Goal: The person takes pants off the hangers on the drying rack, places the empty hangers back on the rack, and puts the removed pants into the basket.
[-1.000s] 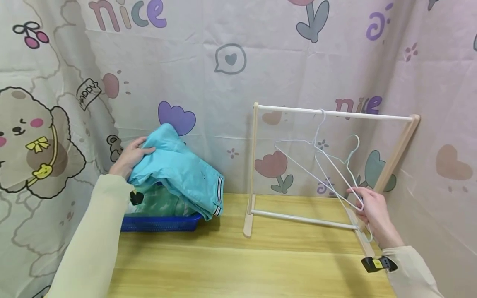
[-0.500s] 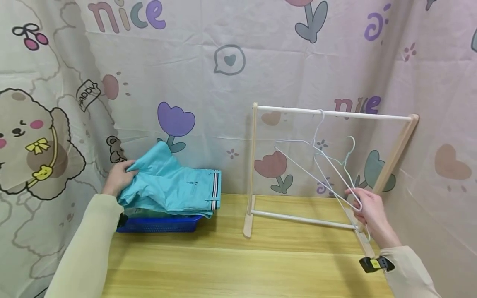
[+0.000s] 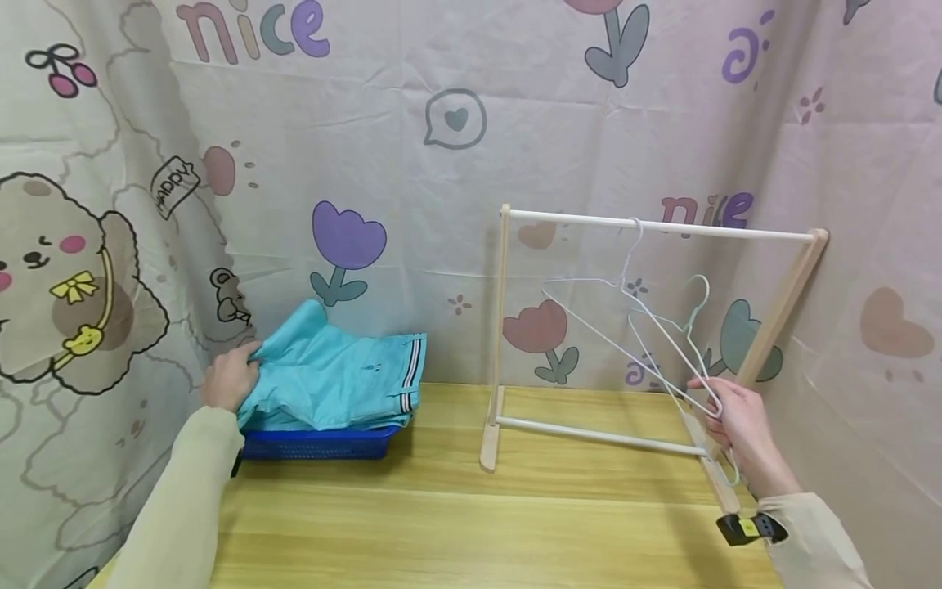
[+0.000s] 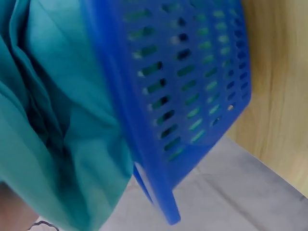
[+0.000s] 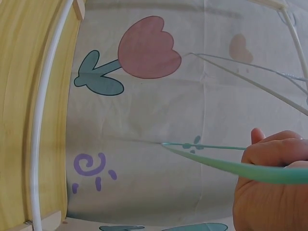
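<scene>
Turquoise trousers point(image 3: 331, 376) with a striped waistband lie folded over the blue basket point(image 3: 316, 444) at the left. My left hand point(image 3: 231, 378) grips their left end; some fingers are hidden by the cloth. In the left wrist view, turquoise cloth point(image 4: 67, 120) hangs beside the basket's perforated wall, with only a blurred bit of hand at the corner. At the right, my right hand point(image 3: 743, 425) holds a pale green clothes hanger point(image 3: 692, 319). A white hanger point(image 3: 589, 319) hangs from the rack's top rod, its lower right corner close to my right fingers.
The small drying rack point(image 3: 783, 307) with wooden legs and white rods stands on the wood-grain table point(image 3: 471, 532) at the right. A printed curtain point(image 3: 412, 204) closes off the back and both sides.
The trousers have come down and settled onto the basket, covering the green cloth seen inside earlier. My left hand has moved down and slightly left with them. My right hand has barely moved.
</scene>
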Demonstrator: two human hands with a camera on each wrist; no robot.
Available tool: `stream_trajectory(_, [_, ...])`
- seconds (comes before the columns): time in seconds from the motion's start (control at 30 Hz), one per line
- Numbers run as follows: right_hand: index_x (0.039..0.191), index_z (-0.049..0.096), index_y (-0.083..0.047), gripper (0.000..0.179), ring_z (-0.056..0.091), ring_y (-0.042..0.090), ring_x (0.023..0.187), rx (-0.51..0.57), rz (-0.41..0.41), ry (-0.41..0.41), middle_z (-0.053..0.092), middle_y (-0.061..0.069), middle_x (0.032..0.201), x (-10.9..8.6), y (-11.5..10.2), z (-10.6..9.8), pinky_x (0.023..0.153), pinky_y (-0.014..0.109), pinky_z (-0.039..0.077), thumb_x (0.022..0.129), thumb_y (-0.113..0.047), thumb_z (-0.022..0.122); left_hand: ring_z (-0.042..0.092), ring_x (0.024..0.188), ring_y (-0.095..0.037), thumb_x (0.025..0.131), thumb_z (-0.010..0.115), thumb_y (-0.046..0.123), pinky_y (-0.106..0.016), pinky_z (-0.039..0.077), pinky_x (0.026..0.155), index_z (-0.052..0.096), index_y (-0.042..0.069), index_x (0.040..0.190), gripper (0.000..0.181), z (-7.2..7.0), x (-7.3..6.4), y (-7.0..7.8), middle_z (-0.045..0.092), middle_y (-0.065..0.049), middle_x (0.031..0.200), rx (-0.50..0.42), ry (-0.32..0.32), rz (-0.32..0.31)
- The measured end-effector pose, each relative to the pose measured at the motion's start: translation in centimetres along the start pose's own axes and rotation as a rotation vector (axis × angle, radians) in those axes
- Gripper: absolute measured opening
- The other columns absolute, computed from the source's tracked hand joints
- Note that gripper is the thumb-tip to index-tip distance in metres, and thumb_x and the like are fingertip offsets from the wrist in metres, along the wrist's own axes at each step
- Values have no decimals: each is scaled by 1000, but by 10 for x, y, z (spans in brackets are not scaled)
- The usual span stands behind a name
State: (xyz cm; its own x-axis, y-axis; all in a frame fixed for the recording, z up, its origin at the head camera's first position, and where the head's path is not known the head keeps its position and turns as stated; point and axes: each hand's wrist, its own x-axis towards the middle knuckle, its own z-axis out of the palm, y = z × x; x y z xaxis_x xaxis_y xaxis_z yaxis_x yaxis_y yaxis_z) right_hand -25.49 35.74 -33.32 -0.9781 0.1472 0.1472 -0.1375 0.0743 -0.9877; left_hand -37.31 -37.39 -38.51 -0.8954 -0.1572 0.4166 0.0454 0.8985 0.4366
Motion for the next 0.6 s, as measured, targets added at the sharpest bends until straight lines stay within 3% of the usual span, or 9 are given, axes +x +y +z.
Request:
stream_trajectory(0.07, [86, 71, -30, 38, 34, 0, 39, 0, -5, -6, 40, -13, 56, 0, 0, 1, 42, 39, 13, 106, -27, 40, 60, 74, -48, 101, 42, 9, -53, 46, 58, 46, 0, 143, 43, 0, -2, -3, 54, -39, 125, 48, 3, -1])
stream_trajectory(0.2, [86, 72, -29, 38, 34, -1, 38, -2, -6, -10, 39, -13, 54, -1, 1, 1, 41, 38, 13, 106, -26, 40, 59, 89, -56, 101, 38, 9, -62, 46, 68, 44, -1, 141, 42, 1, -3, -10, 53, -40, 124, 132, -30, -46])
stream_trajectory(0.4, [85, 71, -31, 39, 34, -1, 38, -8, -19, -10, 39, -14, 53, -2, 2, 1, 43, 39, 12, 106, -25, 39, 50, 106, -63, 102, 35, 17, -69, 44, 81, 36, -6, 142, 47, -1, -11, -22, 45, -43, 131, 176, -197, -190])
stream_trajectory(0.5, [85, 71, -30, 40, 34, -1, 38, 3, -30, -22, 39, -13, 52, -3, 4, 2, 43, 40, 12, 107, -23, 39, 47, 111, -63, 102, 40, 35, -70, 44, 83, 36, -5, 143, 57, -3, -15, -24, 42, -41, 135, 212, -279, -170])
stream_trajectory(0.6, [86, 72, -30, 39, 35, -2, 38, 20, -36, -34, 39, -13, 52, -3, 6, 3, 44, 40, 11, 106, -22, 40, 46, 113, -62, 98, 47, 51, -71, 43, 84, 42, -4, 142, 70, -3, -17, -23, 43, -41, 135, 265, -334, -98])
